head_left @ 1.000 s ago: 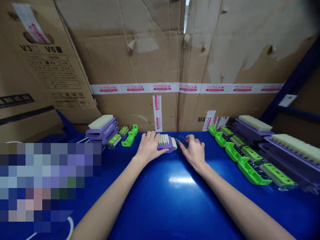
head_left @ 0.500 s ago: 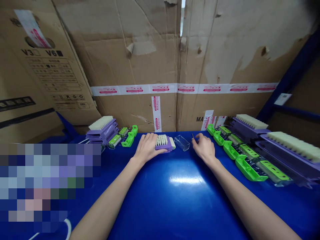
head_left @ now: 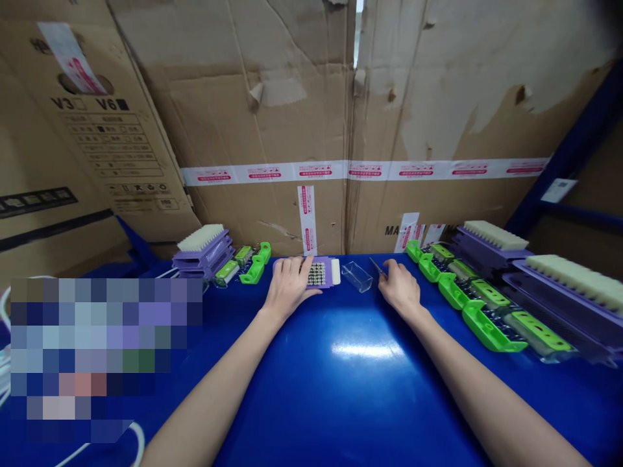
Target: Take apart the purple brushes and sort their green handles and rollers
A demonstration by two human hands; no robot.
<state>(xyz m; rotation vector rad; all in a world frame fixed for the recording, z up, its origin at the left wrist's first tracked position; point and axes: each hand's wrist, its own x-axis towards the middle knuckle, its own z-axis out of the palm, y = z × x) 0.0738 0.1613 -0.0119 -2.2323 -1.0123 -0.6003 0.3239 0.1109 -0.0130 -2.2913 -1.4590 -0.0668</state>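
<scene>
Since prev. frame: purple brush block tipped over, bristle face now toward camera showing rows of tuft ends; was bristles-up before. Right hand drawn a little nearer the body, thin dark tool raised at its fingertips.

Item 1, purple brush block. Loc.: far centre of blue counter, close to cardboard wall. Left hand laid on its near-left side, fingers curled over top, grip closed around the body. Judged small, light, rigid plastic; bristles soft, will give if squeezed. Best hold looks to be the hard side walls, not the tufts. Glossy counter = likely to slide if pushed.

Item 2, thin dark tool. Pinched betw. right thumb and fingers, tip pointing up-left; exact type too small to tell. Judged slender, light, easily dropped.

Item 3, clear plastic cover. Lies loose betw. the hands, just right of block, touching neither hand. Judged thin, slippery, prone to crack.

Surrounds: left stack of purple brushes w/ green clips beside it; right row of green-and-purple units, running near to far along the counter's right side.

Room: near counter open in front of both arms; far edge shut in by cardboard wall; sideways travel limited by both stacks.
</scene>
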